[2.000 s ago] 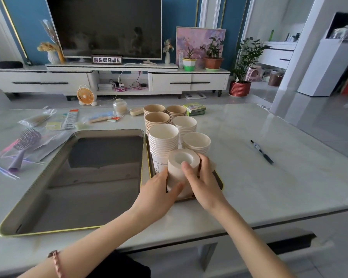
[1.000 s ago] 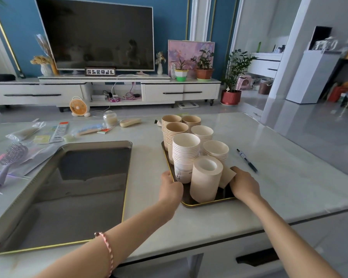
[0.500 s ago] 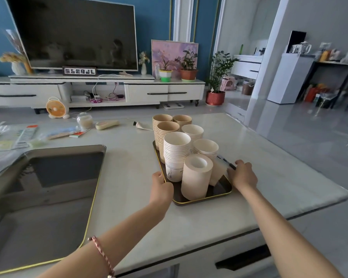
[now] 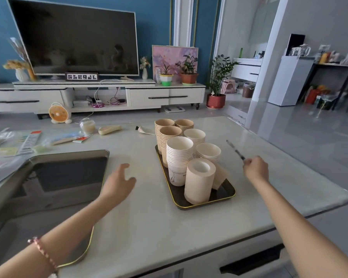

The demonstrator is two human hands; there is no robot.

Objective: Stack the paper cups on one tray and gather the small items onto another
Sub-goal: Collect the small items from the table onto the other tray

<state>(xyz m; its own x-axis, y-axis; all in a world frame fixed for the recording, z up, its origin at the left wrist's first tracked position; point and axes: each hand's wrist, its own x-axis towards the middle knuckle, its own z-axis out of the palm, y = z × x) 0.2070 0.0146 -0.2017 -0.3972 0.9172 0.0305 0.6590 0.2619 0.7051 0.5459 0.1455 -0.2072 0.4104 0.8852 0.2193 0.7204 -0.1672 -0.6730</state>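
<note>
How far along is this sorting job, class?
Done: the cup stacks stand together on the dark tray. In hand: the right hand holds the pen, while the left hand is open. Left: the steel tray holds nothing, and small items lie on the table's far side.

On the surface [image 4: 189, 233] in front of me, the small tray [image 4: 225, 194] sits right of centre in the frame with the paper cup stacks [image 4: 180, 155] standing on it, and an upturned stack [image 4: 199, 180] at its near end. The big tray [image 4: 68, 157] lies at the lower left, well apart from the small one, with my left hand [image 4: 119, 183] between the two. My right hand [image 4: 256, 169] is just right of the small tray holding the pen [image 4: 234, 149], while the small items [image 4: 68, 137] lie along the far left, behind the big tray.
</note>
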